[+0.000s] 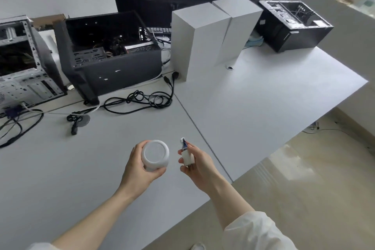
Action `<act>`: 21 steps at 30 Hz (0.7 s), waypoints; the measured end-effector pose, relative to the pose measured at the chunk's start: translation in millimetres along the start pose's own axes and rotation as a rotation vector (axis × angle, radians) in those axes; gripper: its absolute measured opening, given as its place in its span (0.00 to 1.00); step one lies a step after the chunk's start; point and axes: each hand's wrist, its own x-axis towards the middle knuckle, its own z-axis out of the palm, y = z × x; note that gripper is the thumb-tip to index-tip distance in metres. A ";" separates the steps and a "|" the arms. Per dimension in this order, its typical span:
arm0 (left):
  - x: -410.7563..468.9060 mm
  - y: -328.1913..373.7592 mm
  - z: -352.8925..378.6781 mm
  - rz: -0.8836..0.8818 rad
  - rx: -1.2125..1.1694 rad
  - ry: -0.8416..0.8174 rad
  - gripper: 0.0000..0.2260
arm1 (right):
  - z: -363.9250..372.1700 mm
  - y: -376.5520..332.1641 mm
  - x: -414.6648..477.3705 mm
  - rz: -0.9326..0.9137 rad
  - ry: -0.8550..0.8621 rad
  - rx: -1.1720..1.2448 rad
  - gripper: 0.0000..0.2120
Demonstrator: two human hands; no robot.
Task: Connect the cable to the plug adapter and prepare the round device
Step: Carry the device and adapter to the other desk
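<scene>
Above the desk point(263, 97), white round device point(155, 154) in left hand point(142, 170), flat ringed face up

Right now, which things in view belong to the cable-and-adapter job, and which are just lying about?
Belongs to the job:
- round white device, in the left hand
- white plug adapter, with a connector at its top, in the right hand

Lying about:
- open black computer case
- tangled black cable
- two white boxes
- second black case
</scene>
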 end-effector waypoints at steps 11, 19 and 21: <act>18.9 66.3 128.4 0.048 0.020 -0.048 0.35 | -122.2 -76.5 -6.9 -0.052 0.002 0.029 0.14; 71.6 94.5 197.0 0.063 0.047 -0.089 0.37 | -176.4 -128.7 15.6 -0.084 0.024 0.067 0.13; 89.5 101.5 214.1 0.062 0.051 -0.100 0.37 | -188.4 -144.5 25.5 -0.085 0.041 0.067 0.13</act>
